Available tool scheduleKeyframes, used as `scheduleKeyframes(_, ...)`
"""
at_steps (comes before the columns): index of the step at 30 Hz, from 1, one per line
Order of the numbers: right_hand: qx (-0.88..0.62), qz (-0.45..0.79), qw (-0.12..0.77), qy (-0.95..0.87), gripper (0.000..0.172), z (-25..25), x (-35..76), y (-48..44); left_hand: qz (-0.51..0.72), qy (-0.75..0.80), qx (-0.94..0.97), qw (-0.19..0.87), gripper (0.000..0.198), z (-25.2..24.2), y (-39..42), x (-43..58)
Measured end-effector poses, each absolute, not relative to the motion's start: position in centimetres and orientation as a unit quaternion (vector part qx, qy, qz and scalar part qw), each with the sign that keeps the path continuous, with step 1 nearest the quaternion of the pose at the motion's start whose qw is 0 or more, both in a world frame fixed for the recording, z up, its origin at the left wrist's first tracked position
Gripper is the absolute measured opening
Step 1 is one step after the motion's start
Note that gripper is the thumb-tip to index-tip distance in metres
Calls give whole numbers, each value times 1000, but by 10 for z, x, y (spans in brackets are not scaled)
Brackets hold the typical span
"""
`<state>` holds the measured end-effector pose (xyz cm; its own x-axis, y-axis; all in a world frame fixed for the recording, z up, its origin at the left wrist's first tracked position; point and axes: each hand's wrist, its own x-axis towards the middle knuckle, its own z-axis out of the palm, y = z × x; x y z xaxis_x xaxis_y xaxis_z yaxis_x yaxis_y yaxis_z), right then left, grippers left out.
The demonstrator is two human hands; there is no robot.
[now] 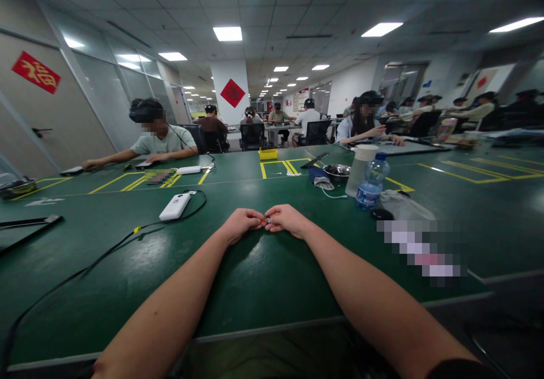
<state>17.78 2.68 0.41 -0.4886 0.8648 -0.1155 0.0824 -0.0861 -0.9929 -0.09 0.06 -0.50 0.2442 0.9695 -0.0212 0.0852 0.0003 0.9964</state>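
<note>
Both arms stretch forward over the green table (238,305). At the centre my left hand (243,224) pinches a small orange piece (263,221) between thumb and fingertips. Close against it, my right hand (287,221) is closed on a small dark and silvery piece (268,220). The fingertips of the two hands almost meet there. Fingers cover most of both pieces, so their kind is too small to tell, and I cannot tell whether they are joined.
A white power bank (175,207) with a black cable lies left. To the right stand a water bottle (374,181), a white tumbler (359,169) and a metal bowl (337,171) of dark pieces. A yellow box (268,154) sits farther back. Co-workers sit across the table.
</note>
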Motion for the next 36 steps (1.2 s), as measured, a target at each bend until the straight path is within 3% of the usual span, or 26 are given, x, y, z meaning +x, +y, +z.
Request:
scheduleKeyframes(9,-367,625,321,-610,25,0,179,28,425,455,622,476,13,-8,2,-2)
scheduleKeyframes(19,-389,640,321,-580,21,-2,176,32,423,455,572,536,13,-10,5,-2)
scheduleKeyframes(29,-396,614,318,-604,17,-2,175,29,420,456,611,493,9,-5,0,0)
scheduleKeyframes(36,-376,635,317,-596,13,-3,179,31,426,455,557,549,12,-7,4,0)
